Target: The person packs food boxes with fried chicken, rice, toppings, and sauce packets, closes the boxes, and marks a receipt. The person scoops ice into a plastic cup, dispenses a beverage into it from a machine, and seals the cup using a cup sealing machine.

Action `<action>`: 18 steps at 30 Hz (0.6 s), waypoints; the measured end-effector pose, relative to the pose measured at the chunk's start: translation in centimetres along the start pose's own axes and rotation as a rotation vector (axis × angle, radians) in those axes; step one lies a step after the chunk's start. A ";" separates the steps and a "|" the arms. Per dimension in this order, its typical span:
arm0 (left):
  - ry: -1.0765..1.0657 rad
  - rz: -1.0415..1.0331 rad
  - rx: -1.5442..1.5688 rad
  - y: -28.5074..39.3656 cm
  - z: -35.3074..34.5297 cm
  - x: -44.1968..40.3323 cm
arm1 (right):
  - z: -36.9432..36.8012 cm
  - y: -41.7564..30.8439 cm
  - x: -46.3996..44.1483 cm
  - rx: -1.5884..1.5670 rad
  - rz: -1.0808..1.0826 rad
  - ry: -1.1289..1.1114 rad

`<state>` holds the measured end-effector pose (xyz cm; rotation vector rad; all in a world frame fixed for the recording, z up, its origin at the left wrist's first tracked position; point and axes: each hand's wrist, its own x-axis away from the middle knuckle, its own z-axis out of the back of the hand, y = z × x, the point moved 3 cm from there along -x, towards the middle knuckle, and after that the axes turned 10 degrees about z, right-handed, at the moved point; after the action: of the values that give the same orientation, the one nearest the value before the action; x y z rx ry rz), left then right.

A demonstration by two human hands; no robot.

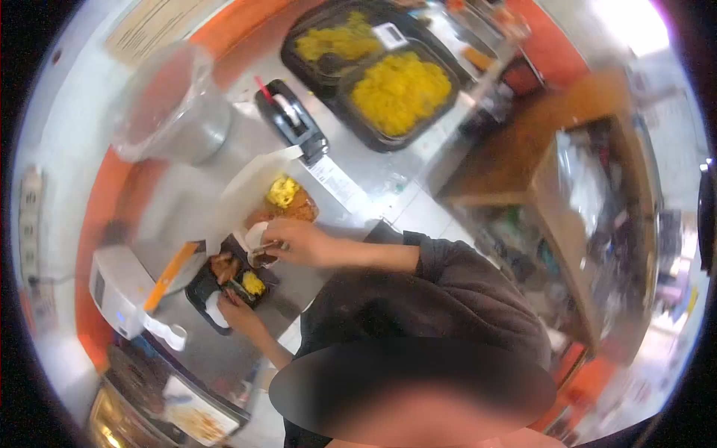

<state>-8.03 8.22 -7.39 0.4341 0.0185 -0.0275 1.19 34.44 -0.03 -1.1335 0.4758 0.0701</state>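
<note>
A black compartment meal tray lies on the metal counter, holding white rice, brown meat pieces and yellow food. My left hand is at its near edge, fingers closed on the rim as far as the blur shows. Just above the tray, my right hand is closed around a small white rounded item with something brownish below it; its exact kind is unclear. Beyond that hand sits orange-brown food topped with yellow food.
Two large black trays of yellow rice stand farther along the counter. A tape dispenser, a label strip, a plastic-lined bucket and a white device surround the work area. An open cardboard box stands behind me.
</note>
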 end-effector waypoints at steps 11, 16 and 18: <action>-0.080 -0.002 0.218 -1.8 0.5 -1.5 | -2.4 -0.7 2.7 -0.013 -0.026 -0.077; 0.006 -0.058 0.100 -0.7 1.6 0.0 | -2.4 -1.2 4.3 -0.045 0.009 -0.049; -0.027 0.069 0.075 -1.7 1.2 -0.8 | -2.2 -1.6 4.9 -0.037 0.021 -0.076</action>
<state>-8.83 6.23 -7.01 0.5091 -0.0238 0.0338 5.29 30.93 -1.37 -1.1580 0.4204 0.1400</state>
